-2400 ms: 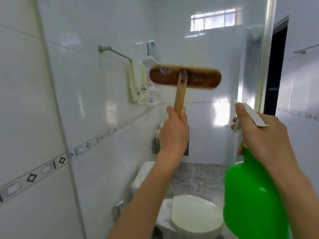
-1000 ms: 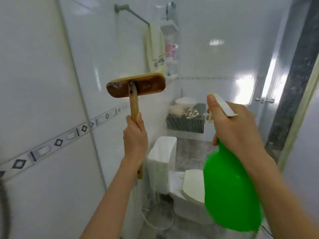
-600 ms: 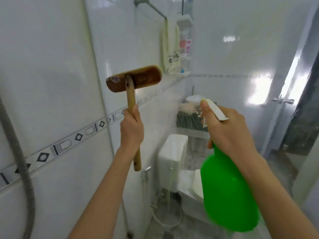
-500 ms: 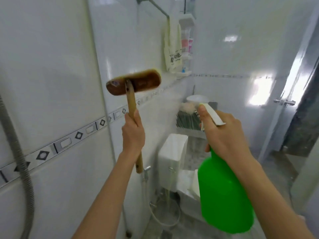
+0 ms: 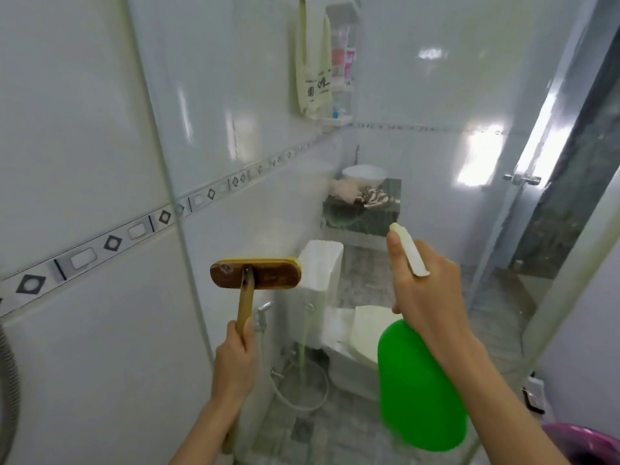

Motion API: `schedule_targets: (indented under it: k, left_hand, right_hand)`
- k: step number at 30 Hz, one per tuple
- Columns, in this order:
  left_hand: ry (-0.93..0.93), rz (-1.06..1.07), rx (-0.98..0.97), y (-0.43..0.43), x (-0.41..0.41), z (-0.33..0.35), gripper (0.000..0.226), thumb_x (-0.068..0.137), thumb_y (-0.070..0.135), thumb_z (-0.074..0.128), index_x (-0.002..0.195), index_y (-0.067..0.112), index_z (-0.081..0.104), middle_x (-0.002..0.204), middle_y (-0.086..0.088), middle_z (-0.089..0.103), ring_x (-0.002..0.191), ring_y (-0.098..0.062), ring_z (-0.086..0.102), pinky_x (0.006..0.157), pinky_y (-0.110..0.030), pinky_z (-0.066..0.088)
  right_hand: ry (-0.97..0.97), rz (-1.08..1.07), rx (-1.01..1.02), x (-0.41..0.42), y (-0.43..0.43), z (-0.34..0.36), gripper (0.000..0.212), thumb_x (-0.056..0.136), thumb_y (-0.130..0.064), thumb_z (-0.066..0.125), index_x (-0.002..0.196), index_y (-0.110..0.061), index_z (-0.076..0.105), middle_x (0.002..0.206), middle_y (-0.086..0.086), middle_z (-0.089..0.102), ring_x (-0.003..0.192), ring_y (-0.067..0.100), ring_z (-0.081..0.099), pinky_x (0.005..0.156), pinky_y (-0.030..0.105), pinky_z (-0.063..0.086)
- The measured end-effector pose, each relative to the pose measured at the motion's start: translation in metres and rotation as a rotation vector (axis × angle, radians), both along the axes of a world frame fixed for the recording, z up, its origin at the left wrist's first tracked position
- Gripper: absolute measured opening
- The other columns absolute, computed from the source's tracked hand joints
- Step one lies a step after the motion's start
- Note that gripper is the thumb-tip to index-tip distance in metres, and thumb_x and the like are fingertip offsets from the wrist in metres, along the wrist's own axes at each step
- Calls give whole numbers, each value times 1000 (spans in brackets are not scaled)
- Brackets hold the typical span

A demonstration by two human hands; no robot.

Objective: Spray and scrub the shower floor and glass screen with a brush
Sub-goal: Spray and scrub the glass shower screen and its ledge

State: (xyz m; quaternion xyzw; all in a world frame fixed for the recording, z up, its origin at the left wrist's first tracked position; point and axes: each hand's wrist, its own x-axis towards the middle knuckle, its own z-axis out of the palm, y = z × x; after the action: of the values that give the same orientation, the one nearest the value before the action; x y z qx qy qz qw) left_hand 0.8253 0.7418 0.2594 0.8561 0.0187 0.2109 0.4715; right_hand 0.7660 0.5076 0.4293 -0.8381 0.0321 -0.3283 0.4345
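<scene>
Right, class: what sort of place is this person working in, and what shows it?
Most likely a home bathroom, seen from the shower: a toilet beyond the glass screen, white wall tiles, and a shower hose at the left edge.

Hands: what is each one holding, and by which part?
The left hand grips the brush by its wooden handle; the right hand holds the green spray bottle around its neck.
</scene>
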Motion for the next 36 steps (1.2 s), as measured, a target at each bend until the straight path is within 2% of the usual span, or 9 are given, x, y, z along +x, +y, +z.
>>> schedule_targets:
  k: [2, 7, 12, 16, 21, 25, 28, 30, 36]
  left_hand:
    - [-20, -31, -31, -11, -4, 0, 30, 96, 42, 29, 80, 20, 42, 51, 3, 41, 34, -8, 39, 35, -18, 31]
    - [-54, -168, -40, -58, -15, 2, 27, 96, 44, 30, 90, 24, 47, 60, 1, 51, 45, -8, 50, 40, -18, 37]
    - [-198, -209, -22, -93, 5, 83, 22, 98, 45, 33, 88, 28, 43, 67, -6, 58, 49, -11, 55, 44, -23, 50]
    - [-386, -198, 19, -122, 24, 145, 30, 98, 45, 34, 98, 17, 45, 58, 3, 49, 40, -7, 47, 40, -11, 40]
    - [-98, -265, 68, -138, -26, 31, 61, 87, 60, 20, 103, 10, 49, 58, 6, 48, 50, -15, 55, 50, -38, 51]
    - [-103, -279, 112, -148, -35, 38, 46, 91, 54, 24, 97, 14, 47, 61, 5, 51, 56, -20, 57, 50, -35, 49]
    - [-206, -280, 57, -163, -20, 100, 32, 96, 47, 30, 100, 19, 45, 58, 12, 46, 48, -8, 54, 40, -12, 39]
    - [-262, -275, 8, -169, -11, 110, 29, 97, 46, 31, 101, 20, 44, 56, 12, 45, 44, -3, 51, 38, -9, 38]
    - [-6, -329, 156, -169, -55, 11, 41, 91, 52, 22, 102, 19, 43, 61, 11, 49, 48, 0, 48, 44, -15, 38]
  right_hand:
    - [18, -24, 49, -7, -11, -7, 52, 100, -46, 48, 72, -5, 61, 63, 12, 61, 48, 27, 60, 47, 44, 55]
    - [18, -79, 142, -25, -34, -12, 55, 101, -45, 45, 73, 0, 60, 65, 17, 62, 46, 16, 61, 34, 12, 39]
    - [14, -121, 202, -36, -47, -9, 62, 102, -48, 42, 80, 7, 62, 68, 25, 63, 42, 17, 61, 35, 13, 41]
    - [-3, -140, 243, -44, -45, -4, 63, 102, -49, 42, 83, 7, 63, 73, 25, 64, 44, 23, 61, 35, 11, 41]
    - [48, -148, 227, -52, -48, 3, 61, 103, -46, 42, 82, 7, 64, 64, 15, 61, 38, 5, 58, 35, 11, 39]
    - [58, -197, 211, -52, -49, 3, 61, 103, -48, 42, 78, 3, 65, 65, 13, 62, 36, 2, 57, 35, 14, 41]
    - [55, -191, 214, -55, -46, 0, 60, 102, -50, 42, 76, 0, 62, 65, 13, 62, 38, 6, 59, 36, 18, 45]
    - [55, -196, 232, -60, -46, -2, 61, 102, -51, 41, 75, 0, 60, 66, 14, 62, 39, 9, 60, 37, 20, 46]
    - [93, -209, 202, -69, -61, -6, 57, 101, -51, 41, 72, -5, 58, 63, 15, 60, 38, 10, 59, 35, 15, 38]
